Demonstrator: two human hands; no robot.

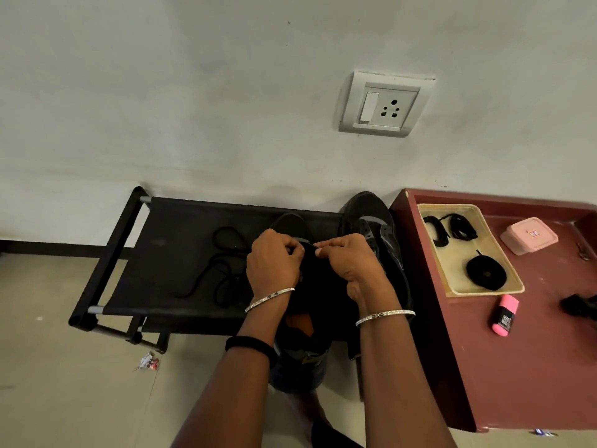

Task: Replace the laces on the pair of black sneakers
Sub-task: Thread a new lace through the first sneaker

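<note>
A black fabric-topped rack (168, 253) is set against the wall, and a loose lace (223, 266) is spread in loops over its left half. A crumpled wrapper (148, 363) is seen on the floor below its front corner.

The nearer sneaker (290, 223) is placed on the rack with its toe towards the wall and is largely covered by both hands. The left hand (274, 260) is curled over the front of the shoe, and one end of a taut lace (309, 244) is pinched in its fingertips. The other end is pinched between thumb and forefinger of the right hand (349, 263). Whether this piece is joined to the loose lace cannot be told. A silver bangle is worn on each wrist, and a black band on the left forearm.

The second sneaker (371, 221) is stood just beside the first, on its right, at the rack's right end. A wall socket (384, 105) is mounted above it.

On the maroon table (517, 350) a cream tray (452, 291) is laid, in which bundled laces (458, 226) and a coiled lace (486, 273) are kept apart. A pink box (529, 236) is placed right of the tray, and a pink highlighter (505, 315) just before it.
</note>
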